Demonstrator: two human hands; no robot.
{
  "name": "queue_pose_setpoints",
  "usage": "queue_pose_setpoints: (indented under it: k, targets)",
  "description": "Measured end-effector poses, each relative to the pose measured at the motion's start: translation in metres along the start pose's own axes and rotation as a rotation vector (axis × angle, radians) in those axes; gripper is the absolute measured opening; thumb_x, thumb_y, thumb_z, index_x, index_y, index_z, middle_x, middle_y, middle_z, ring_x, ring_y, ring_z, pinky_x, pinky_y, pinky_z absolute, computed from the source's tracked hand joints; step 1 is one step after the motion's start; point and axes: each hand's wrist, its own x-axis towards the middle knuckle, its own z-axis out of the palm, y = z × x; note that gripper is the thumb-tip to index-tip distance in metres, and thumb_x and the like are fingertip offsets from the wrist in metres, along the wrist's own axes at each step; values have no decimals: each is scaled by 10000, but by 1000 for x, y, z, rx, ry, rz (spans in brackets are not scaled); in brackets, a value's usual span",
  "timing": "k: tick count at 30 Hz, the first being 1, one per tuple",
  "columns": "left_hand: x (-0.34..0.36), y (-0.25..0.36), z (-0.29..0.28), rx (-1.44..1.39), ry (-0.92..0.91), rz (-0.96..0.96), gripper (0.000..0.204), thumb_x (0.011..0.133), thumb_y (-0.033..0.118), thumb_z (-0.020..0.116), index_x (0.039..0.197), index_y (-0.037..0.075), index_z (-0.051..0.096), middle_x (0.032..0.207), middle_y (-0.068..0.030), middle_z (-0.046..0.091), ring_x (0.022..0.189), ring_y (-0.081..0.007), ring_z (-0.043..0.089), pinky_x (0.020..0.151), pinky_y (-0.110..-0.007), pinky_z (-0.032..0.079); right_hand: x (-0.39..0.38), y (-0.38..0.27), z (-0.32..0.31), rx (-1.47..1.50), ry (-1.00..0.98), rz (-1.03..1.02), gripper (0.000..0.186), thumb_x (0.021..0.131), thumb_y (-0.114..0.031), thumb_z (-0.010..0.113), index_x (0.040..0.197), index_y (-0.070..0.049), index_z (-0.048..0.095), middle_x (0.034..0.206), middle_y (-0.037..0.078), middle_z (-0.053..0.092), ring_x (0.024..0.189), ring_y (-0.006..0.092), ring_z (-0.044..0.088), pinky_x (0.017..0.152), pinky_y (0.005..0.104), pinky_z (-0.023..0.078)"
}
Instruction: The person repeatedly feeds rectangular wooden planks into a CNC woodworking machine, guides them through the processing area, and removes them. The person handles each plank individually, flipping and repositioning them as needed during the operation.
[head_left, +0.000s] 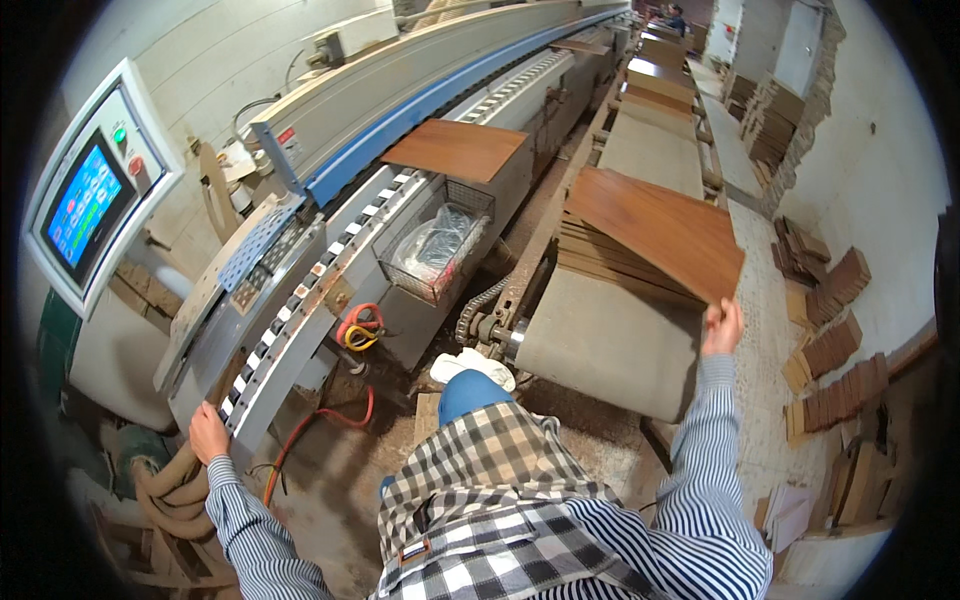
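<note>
My right hand [722,328] pinches the near corner of a brown wood-look panel [655,228]. That panel lies skewed on a stack of similar panels [615,252], its near corner sticking out past them. The stack sits on a grey conveyor belt [600,345]. At the far left, my left hand [208,432] closes on the near end of a roller rail [285,318], which runs along the long machine. Another brown panel [457,148] lies flat further up the machine, beside its blue guide strip [400,150]. My left fingers are partly hidden.
A control screen [88,205] stands on the left. A wire basket [437,240] with clear plastic hangs on the machine's side, near orange and yellow scissors [360,328]. A red hose [350,415] trails below. Small brown panel stacks [838,290] line the right-hand floor.
</note>
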Motion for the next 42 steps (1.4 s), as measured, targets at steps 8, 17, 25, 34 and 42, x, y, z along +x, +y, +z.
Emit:
queue_pose_setpoints:
  k: [8, 17, 25, 34, 42]
  targets:
    - [-2, -4, -5, -4, 46, -7, 450, 881, 374, 337, 862, 31, 628, 877, -225, 604, 826, -411, 567, 716, -496, 437, -83, -26, 5, -46, -334, 479, 274, 804, -215, 604, 1016, -59, 528, 835, 93, 608, 713, 195, 609, 606, 337, 524]
    - [-5, 5, -11, -16, 2, -76, 439, 867, 367, 352, 822, 45, 648, 814, -209, 620, 771, -391, 595, 702, -473, 463, -165, 3, 28, 51, -550, 630, 316, 733, -71, 603, 1037, -44, 519, 875, 78, 615, 741, 226, 615, 719, 394, 532]
    - [-4, 4, -12, -41, 28, -56, 394, 859, 343, 392, 794, 52, 650, 795, -199, 625, 748, -376, 601, 710, -465, 461, -278, 35, 123, 117, -936, 835, 431, 724, -51, 580, 1136, 4, 467, 1032, 127, 574, 884, 262, 589, 724, 409, 521]
    - [-5, 1, -10, -62, 55, -49, 397, 858, 330, 397, 759, 41, 651, 750, -206, 623, 725, -365, 604, 708, -448, 461, -413, 69, 215, 33, -1375, 1082, 429, 794, -87, 613, 1173, -5, 430, 1087, 93, 544, 935, 196, 566, 827, 352, 479]
    - [-5, 2, -9, -72, 73, -42, 400, 857, 323, 401, 730, 31, 643, 729, -207, 617, 706, -358, 599, 723, -439, 449, -464, 70, 266, -124, -1884, 1204, 491, 762, -153, 669, 1184, -15, 459, 1107, 115, 561, 902, 177, 571, 812, 314, 477]
